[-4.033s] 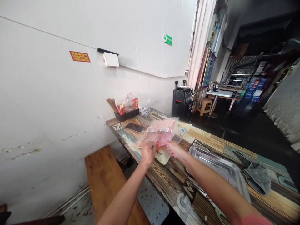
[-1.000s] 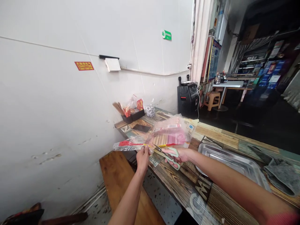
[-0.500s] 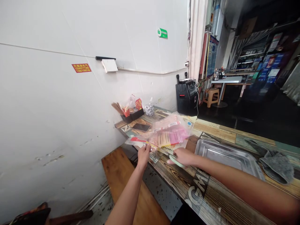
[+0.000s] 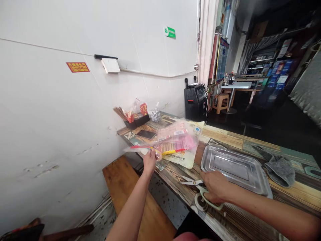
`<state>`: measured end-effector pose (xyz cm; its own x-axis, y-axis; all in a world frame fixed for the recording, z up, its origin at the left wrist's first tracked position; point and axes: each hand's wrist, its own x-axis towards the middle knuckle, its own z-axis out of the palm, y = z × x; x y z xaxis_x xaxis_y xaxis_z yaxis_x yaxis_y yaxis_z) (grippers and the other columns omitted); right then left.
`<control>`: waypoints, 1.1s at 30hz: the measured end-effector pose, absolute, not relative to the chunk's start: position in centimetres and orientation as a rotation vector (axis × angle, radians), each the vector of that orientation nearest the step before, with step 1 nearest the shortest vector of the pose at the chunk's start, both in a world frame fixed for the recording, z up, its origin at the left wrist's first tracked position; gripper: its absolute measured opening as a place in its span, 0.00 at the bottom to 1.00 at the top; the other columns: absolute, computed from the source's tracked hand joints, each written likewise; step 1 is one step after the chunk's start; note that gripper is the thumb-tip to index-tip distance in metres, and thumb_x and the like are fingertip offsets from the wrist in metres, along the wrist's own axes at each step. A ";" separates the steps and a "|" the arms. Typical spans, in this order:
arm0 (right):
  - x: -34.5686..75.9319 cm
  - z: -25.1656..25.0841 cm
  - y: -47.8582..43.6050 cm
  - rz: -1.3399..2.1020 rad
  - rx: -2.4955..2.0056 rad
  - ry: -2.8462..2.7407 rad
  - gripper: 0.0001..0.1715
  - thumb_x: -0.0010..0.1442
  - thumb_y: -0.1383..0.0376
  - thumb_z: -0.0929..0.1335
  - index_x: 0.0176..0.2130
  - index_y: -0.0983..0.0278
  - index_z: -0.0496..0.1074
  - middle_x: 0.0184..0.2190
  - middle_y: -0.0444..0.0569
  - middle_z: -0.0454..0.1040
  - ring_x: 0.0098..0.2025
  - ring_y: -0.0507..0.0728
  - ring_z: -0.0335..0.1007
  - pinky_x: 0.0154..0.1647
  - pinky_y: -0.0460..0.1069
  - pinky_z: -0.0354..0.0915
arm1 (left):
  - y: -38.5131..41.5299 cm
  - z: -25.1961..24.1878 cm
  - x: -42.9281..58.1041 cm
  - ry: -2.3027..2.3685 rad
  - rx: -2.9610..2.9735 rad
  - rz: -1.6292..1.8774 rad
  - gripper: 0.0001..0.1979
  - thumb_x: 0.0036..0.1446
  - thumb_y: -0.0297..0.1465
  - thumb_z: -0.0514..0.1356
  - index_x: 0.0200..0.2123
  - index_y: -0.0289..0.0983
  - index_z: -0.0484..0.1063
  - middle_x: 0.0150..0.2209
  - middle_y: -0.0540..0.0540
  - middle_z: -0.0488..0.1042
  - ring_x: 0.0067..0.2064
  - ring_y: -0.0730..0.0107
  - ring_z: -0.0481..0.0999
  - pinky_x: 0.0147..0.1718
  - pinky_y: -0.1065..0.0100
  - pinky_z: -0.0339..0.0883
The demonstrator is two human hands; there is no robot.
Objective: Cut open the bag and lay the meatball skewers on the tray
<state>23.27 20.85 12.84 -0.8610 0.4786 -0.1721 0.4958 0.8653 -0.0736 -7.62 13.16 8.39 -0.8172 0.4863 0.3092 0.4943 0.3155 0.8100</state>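
My left hand (image 4: 149, 160) pinches the near edge of a clear plastic food package (image 4: 173, 147) with a red and yellow band, holding that end above the table edge. Stick-like brown pieces and a pink part show through its film. Beneath and behind it are a package of pale pink food (image 4: 173, 130) and a cream printed bag (image 4: 187, 160). My right hand (image 4: 217, 185) is closed at the pale green handles of the scissors (image 4: 194, 182), low over the table. Their blades are parted and point left. The metal tray (image 4: 253, 187) lies just beyond this hand.
On the table, a grey cloth (image 4: 282, 170) lies right of the tray. A phone (image 4: 146, 134), a black holder (image 4: 136, 123) with chopsticks and a clear container (image 4: 155, 115) stand toward the wall. A wooden bench (image 4: 130, 194) runs below; a black speaker (image 4: 195, 102) stands behind.
My right hand has moved right and nearer, away from the packages, bringing the scissors beside the tray; their blades now show parted. My left hand still holds the package.
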 end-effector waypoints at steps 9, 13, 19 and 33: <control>21.9 15.0 21.4 -0.094 0.760 2.863 0.15 0.53 0.66 0.68 0.41 0.72 0.73 0.37 0.64 0.75 0.41 0.69 0.73 0.38 0.56 0.68 | 11.9 8.7 -3.8 -2.511 -1.207 -1.106 0.19 0.56 0.47 0.55 0.23 0.37 0.65 0.22 0.49 0.69 0.27 0.69 0.67 0.29 0.70 0.54; 14.3 14.9 21.4 0.065 0.465 3.246 0.18 0.60 0.62 0.65 0.45 0.71 0.72 0.45 0.62 0.72 0.48 0.67 0.68 0.42 0.56 0.67 | 12.3 8.2 -3.0 -2.438 -1.344 -0.866 0.19 0.61 0.41 0.50 0.23 0.37 0.65 0.24 0.45 0.70 0.28 0.67 0.67 0.30 0.68 0.53; 6.0 11.1 24.0 0.395 0.222 3.300 0.13 0.60 0.71 0.62 0.38 0.71 0.76 0.39 0.57 0.76 0.47 0.63 0.67 0.48 0.55 0.61 | 12.2 8.1 -3.6 -2.529 -1.339 -0.754 0.18 0.63 0.36 0.44 0.28 0.35 0.69 0.30 0.39 0.74 0.35 0.59 0.72 0.36 0.65 0.56; 8.8 10.3 26.5 0.399 0.018 3.276 0.13 0.60 0.74 0.62 0.34 0.71 0.76 0.32 0.56 0.76 0.42 0.62 0.66 0.44 0.54 0.55 | 11.1 6.4 -10.7 -2.619 -0.499 -1.622 0.18 0.58 0.41 0.48 0.28 0.36 0.70 0.30 0.38 0.75 0.36 0.55 0.75 0.34 0.64 0.64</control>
